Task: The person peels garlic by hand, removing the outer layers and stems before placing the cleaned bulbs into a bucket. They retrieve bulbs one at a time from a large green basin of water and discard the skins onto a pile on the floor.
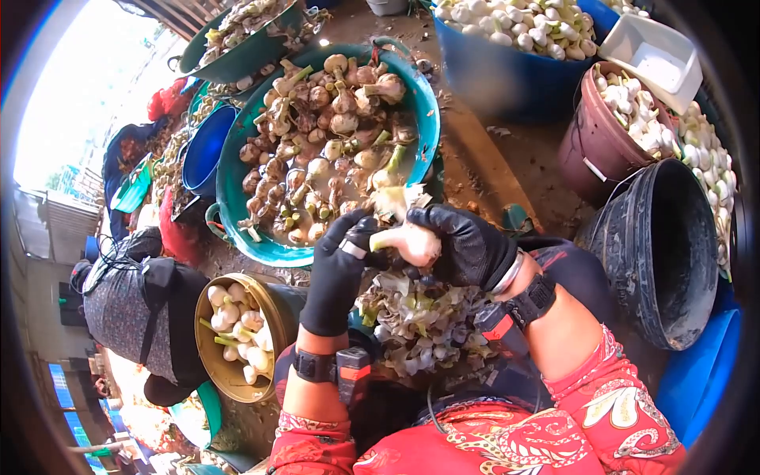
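Between my two black-gloved hands is a whitish-pink garlic bulb (418, 244) with its short pale stem pointing left. My left hand (336, 265) is closed at the stem side, with a pale band across a finger. My right hand (469, 241) curls its fingers around the bulb's right side. Loose pale skin (398, 199) stands up just above the bulb. Beyond my hands, a green tub (428, 119) holds many brown, unpeeled garlic bulbs (317, 166) in murky water. Below my hands lies a heap of peeled-off garlic skins (423, 321).
A tan bucket (207, 348) of cleaned garlic stands at left, near another person (131, 309). On the right are a mauve bucket (582, 150) of white bulbs, black buckets (673, 253) and a white basin (653, 63). A blue tub (499, 87) heaped with garlic stands at the back.
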`<control>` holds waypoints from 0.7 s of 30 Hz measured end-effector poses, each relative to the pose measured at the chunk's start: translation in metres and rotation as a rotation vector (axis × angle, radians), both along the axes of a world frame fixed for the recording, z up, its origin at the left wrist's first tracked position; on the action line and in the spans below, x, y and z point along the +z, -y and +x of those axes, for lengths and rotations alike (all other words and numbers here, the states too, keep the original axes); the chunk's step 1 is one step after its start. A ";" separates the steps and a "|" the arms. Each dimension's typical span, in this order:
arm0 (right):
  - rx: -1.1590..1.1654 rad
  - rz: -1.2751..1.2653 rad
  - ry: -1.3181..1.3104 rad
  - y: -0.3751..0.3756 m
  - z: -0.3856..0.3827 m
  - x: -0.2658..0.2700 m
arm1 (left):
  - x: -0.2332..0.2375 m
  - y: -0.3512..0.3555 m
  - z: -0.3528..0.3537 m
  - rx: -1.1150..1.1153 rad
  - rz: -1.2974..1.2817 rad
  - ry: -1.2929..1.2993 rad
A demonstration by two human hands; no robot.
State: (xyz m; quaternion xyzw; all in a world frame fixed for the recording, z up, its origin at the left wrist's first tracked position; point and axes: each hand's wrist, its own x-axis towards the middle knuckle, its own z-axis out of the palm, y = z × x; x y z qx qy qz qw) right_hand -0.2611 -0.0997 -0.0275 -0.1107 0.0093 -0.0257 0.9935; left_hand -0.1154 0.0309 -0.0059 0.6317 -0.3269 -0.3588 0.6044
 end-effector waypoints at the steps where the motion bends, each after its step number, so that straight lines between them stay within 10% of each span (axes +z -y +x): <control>1: -0.010 -0.015 0.033 0.004 -0.002 0.004 | 0.003 -0.005 0.007 -0.103 0.010 0.029; 6: -0.158 -0.349 -0.084 -0.001 -0.004 0.024 | 0.020 0.002 -0.022 -0.088 -0.075 0.005; 8: -0.403 -1.472 -0.194 0.000 -0.008 0.021 | 0.022 0.002 -0.019 -0.029 0.008 -0.180; 13: -1.198 -2.164 -0.201 -0.019 0.002 0.012 | 0.024 0.001 0.002 0.106 0.009 -0.131; 18: 0.208 -2.264 -0.453 -0.033 -0.001 -0.037 | 0.036 -0.007 0.012 0.180 -0.082 -0.172; 21: 0.056 -2.234 -0.417 -0.019 -0.011 -0.028 | 0.028 -0.009 0.012 0.112 -0.052 0.059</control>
